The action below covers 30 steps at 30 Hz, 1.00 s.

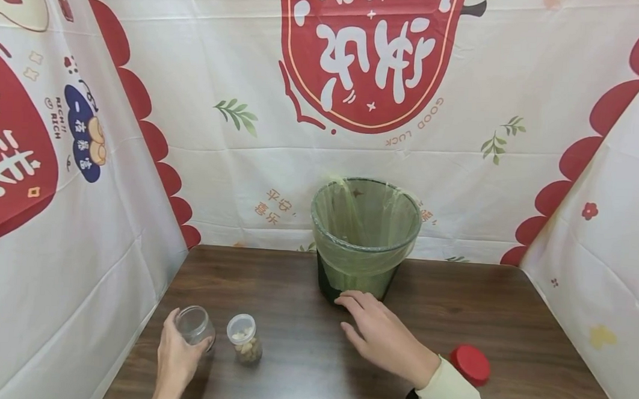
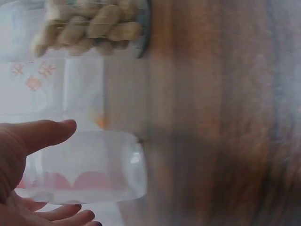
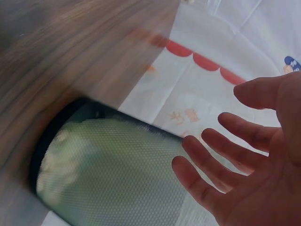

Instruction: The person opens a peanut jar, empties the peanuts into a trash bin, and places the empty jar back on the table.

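My left hand (image 1: 177,352) curves round a clear, empty-looking jar (image 1: 194,322), which stands upright at the left of the table. In the left wrist view the thumb lies along one side of this jar (image 2: 94,165) and the fingers along the other. Just right of it stands a smaller clear jar (image 1: 248,347) with peanuts in their shells (image 2: 103,23) inside. My right hand (image 1: 385,335) hovers in front of a bin (image 1: 367,268) with a pale green liner, its fingers (image 3: 197,179) spread loosely and holding nothing.
A red round lid (image 1: 470,364) lies on the dark wooden table (image 1: 290,342), right of the right forearm. The bin stands at the back edge, with pale lumps showing through its mesh low down. Printed white cloth (image 1: 217,176) hangs behind and at both sides.
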Motion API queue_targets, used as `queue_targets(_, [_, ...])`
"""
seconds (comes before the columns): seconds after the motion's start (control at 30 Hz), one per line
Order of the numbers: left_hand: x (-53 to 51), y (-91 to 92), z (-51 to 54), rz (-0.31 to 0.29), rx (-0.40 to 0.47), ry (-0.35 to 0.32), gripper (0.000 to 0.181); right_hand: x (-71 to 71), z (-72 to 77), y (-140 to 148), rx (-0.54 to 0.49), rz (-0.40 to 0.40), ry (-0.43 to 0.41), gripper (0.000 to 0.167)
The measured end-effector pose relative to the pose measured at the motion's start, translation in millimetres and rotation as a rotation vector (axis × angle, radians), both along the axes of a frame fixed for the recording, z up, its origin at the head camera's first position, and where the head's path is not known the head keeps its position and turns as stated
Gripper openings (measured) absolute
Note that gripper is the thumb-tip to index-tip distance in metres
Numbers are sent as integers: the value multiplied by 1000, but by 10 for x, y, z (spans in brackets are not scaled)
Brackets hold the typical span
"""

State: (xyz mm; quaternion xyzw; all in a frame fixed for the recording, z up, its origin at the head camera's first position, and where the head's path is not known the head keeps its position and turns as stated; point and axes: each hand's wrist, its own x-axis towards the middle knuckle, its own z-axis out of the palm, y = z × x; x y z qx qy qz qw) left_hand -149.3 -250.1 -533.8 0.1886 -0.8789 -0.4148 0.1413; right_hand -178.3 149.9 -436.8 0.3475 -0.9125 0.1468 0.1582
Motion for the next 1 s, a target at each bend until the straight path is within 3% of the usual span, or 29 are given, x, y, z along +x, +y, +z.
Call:
queue_targets(0.37, [125,87,340,-128,-94,78,108,-113,88,-539,64,145,12,51])
queue_targets(0.57, [154,144,395,-121,-87,128,97,-148,40,-967,190,217,-7,57])
queue_targets(0.73, [166,175,430,-120,-66,150,95,-123,-19,-1301,285,292,38,61])
queue_targets(1.0, [182,217,462,-104,-60,187,89,-111,-90,-1687,367,350,85,54])
